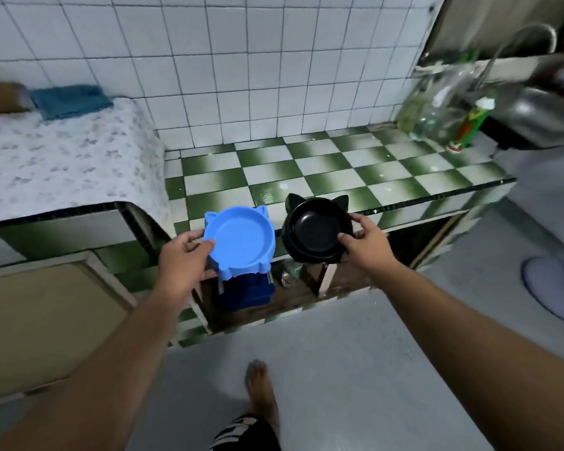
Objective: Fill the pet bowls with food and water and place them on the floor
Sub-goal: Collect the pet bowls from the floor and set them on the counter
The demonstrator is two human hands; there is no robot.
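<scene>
Two bowls up, one in each hand! The left hand (184,255) grips the blue cat-eared pet bowl (238,242), thumb hooked over its near-left rim and fingers curled beneath, smooth basin facing up. The right hand (363,240) clamps the black cat-eared pet bowl (318,231) at its right rim, thumb on top, fingers wrapped round the edge. The bowls sit side by side between the two hands, a narrow gap separating them, ears pointing away from the person.

Just beyond the hands runs a green-and-white checkered counter (306,170); the black bowl's ears overlap its front edge, though whether it touches there, hard to tell. Directly below the left hand's bowl stands a dark blue container (246,292) in the open space under the counter. Far off past the right hand: blurred bottles (437,112) and a steel sink (534,115). Beyond the left hand, a folded blue cloth (69,100) on a floral-covered surface (62,151). Below both forearms, a bare foot (261,385) on grey floor (306,353).
</scene>
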